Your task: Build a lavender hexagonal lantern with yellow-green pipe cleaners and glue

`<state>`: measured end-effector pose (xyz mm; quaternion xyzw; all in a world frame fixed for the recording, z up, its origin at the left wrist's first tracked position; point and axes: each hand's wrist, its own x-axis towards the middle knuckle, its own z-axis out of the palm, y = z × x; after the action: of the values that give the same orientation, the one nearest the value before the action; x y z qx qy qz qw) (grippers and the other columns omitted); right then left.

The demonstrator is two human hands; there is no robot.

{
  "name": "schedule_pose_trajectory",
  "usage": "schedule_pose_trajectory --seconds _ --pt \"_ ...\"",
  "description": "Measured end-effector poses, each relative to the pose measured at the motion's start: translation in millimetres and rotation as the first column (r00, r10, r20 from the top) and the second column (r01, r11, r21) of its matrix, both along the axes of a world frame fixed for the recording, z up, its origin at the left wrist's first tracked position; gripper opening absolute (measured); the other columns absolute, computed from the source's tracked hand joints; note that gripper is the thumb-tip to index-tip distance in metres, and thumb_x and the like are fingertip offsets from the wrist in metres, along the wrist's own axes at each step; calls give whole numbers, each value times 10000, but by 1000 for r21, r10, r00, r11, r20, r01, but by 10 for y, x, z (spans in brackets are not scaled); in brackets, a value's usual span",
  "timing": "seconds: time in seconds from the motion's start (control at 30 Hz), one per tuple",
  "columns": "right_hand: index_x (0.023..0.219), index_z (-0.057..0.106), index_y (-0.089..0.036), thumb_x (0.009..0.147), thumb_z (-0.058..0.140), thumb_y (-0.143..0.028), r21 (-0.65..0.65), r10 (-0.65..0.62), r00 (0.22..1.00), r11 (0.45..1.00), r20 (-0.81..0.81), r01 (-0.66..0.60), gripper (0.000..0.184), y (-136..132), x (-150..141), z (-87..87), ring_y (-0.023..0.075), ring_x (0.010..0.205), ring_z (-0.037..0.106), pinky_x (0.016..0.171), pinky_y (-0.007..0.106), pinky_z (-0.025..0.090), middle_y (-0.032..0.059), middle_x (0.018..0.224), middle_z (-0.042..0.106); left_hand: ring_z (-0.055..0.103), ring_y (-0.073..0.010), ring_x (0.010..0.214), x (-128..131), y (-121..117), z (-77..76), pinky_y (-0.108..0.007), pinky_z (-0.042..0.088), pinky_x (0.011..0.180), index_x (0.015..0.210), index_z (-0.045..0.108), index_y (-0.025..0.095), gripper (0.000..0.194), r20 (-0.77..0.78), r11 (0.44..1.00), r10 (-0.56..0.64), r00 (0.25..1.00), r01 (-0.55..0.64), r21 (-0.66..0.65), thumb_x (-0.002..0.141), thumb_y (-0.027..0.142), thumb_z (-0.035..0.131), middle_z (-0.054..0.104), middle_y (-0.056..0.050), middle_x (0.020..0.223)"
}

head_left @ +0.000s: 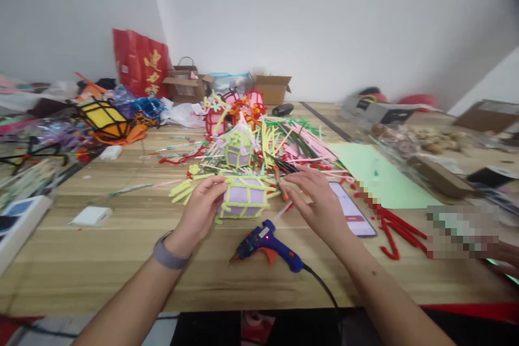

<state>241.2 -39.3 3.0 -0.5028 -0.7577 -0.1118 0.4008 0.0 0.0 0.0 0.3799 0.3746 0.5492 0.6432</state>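
Note:
My left hand [206, 203] is closed on the left end of a small lilac box-shaped lantern [245, 197], edged with yellow-green pipe cleaners. My right hand [318, 197] hovers to the lantern's right, fingers curved and thumb apart. Its fingertips are beside an orange-and-dark hand tool [280, 183], whose kind is blurred; contact is unclear. Below the lantern a blue glue gun [270, 243] lies on its side, its red light lit and orange trigger showing. Just behind the lantern stands a smaller lilac piece [238, 155] with a yellow-green frame and a pointed top.
A phone [352, 211] and red pipe cleaners [399, 230] lie right of my right hand. Heaps of coloured stems [300, 143] spread behind. A white adapter [92, 216] sits left. At the right edge is another person's hand [508, 257]. The glue gun's cord [324, 284] runs over the front edge.

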Motion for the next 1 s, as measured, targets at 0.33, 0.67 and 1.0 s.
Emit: schedule_pose_trajectory --seconds 0.33,0.67,1.0 --pt "847 694 -210 851 628 -195 -22 349 937 937 -14 -349 68 485 -712 89 215 874 629 834 393 483 58 854 704 547 -84 579 -11 46 -31 -200 420 562 754 630 179 252 51 1000 -2 999 2 4 573 256 788 602 46 641" --pt "817 684 -190 854 616 -183 -102 363 932 926 -11 -362 77 572 -716 24 211 835 621 782 358 455 55 831 700 538 -85 571 -13 54 -39 -205 408 564 730 643 177 243 52 1000 -5 999 5 -16 569 262 804 606 46 623" --pt "963 660 -189 780 712 -202 -337 335 938 897 91 -287 191 564 -459 234 236 937 613 821 364 473 71 954 702 533 -76 545 -3 55 -18 -193 397 530 735 638 166 285 62 999 2 998 -1 -32 540 267 819 612 51 602"
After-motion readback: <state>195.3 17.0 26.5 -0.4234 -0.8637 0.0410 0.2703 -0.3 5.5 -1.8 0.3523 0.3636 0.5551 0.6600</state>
